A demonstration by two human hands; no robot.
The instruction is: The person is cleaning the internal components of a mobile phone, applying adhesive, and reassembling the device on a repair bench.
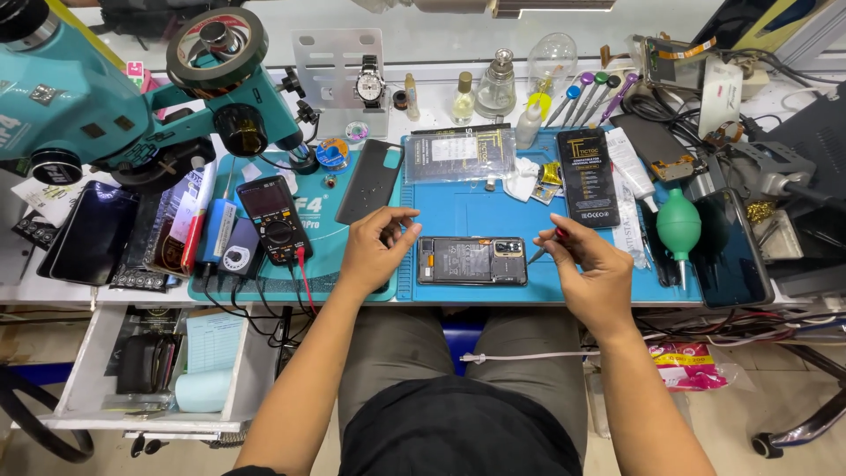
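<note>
The left hand point(374, 251) hovers with fingers curled, pinching nothing visible, just left of the opened phone point(472, 261). The right hand point(592, 269) grips a red-tipped tool point(548, 244) whose point touches the phone's right end. The phone lies near the front edge of a blue mat point(476, 216) on a crowded bench. A teal microscope point(132, 97) is cut off far left; small parts beyond are hard to make out.

The person is wearing a black top point(458, 432) and grey-brown trousers point(397, 348), both showing just below the blue work mat point(493, 220). Both forearms are showing bare, and the left hand point(374, 251) and right hand point(590, 269) are wearing no gloves.
</note>
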